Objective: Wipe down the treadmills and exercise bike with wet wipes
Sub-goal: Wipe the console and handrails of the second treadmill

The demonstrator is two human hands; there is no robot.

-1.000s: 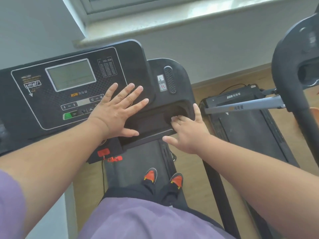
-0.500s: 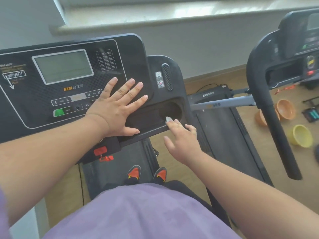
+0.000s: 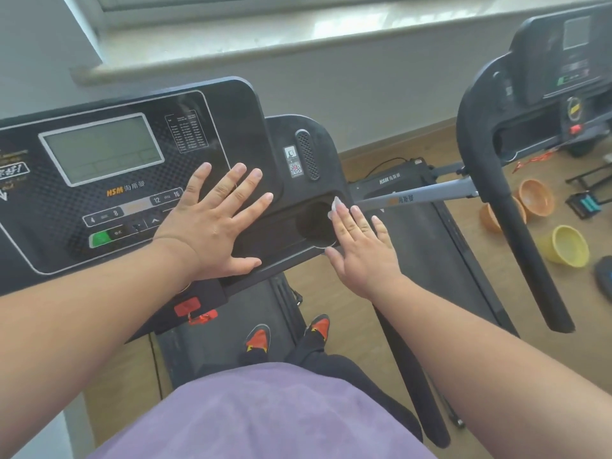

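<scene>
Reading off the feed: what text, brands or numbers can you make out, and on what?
"HSM": console, under the display.
"4", "8", "12", "16": console speed buttons.
"HSM": second treadmill's motor cover.
Chart, QR sticker and the characters after each HSM: too small to read.
Far console: blurred.

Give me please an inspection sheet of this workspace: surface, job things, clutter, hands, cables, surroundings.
Surface: treadmill console, black, screen off.
Job's things: white wipe under the right fingertips at the cup holder; second treadmill to the right.
Clutter: orange bowls and yellow bowl on the floor.
Hands: left hand flat on the console; right hand presses the wipe.
Cables: black cable by the wall.
Surroundings: windowsill, wooden floor.
</scene>
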